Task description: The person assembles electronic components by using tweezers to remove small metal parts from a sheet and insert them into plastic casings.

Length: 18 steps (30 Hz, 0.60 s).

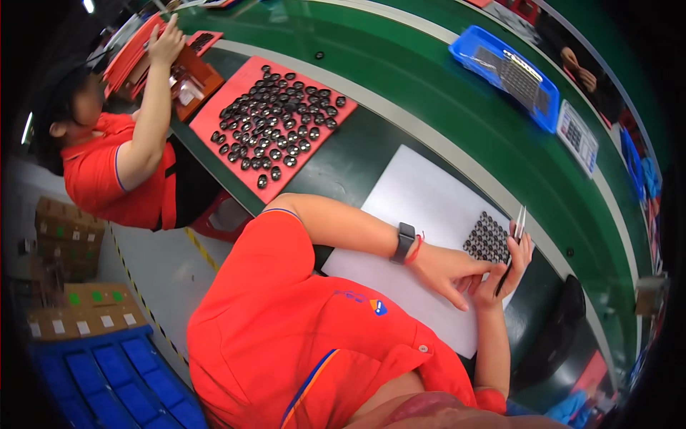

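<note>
On a white sheet lies a tight block of small dark round parts in neat rows. My right hand is closed on a pair of tweezers, at the right side of that block. The tweezers' silver tips point up and away, and their dark end hangs below my fingers. My left hand, with a watch on its wrist, reaches across just below the block. Its thumb is spread from the other fingers, and its index fingertip meets my right hand. I see nothing held in it.
A red mat to the left carries many glossy dark round pieces. Beyond runs a green conveyor belt with a blue tray and a white tray. A co-worker in red sits at the left. A dark bag-like object is at right.
</note>
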Tool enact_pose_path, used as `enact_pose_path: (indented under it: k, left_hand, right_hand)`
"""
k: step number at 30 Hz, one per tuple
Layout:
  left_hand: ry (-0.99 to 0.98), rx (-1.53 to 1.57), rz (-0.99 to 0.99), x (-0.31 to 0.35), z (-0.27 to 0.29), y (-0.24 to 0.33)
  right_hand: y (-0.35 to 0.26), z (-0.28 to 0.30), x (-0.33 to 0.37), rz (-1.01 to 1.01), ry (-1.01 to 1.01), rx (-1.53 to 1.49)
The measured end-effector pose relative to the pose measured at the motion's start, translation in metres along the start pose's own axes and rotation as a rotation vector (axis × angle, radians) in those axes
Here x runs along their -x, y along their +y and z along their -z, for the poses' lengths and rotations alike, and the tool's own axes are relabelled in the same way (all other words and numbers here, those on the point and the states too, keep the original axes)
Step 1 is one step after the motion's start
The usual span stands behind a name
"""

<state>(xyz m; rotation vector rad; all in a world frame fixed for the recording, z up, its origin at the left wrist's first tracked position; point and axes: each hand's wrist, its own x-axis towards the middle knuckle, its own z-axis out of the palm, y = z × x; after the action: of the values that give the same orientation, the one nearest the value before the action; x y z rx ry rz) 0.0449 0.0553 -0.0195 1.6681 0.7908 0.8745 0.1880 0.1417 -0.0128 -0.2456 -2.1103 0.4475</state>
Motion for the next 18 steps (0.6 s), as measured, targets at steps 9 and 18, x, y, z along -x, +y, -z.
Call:
enact_pose_path:
  k: [9,18]
  left_hand:
    - [0.048,0.077,-0.082,-0.0052,-0.01,-0.0058]
    - [0.0,-0.033,-0.058,-0.002,-0.0064,-0.0077]
  right_hand:
    - [-0.0028,0.0073,0.0067,0.021,-0.04,0.014]
    - [0.0032,0.0002,0.0043,-0.102,-0.012,-0.106]
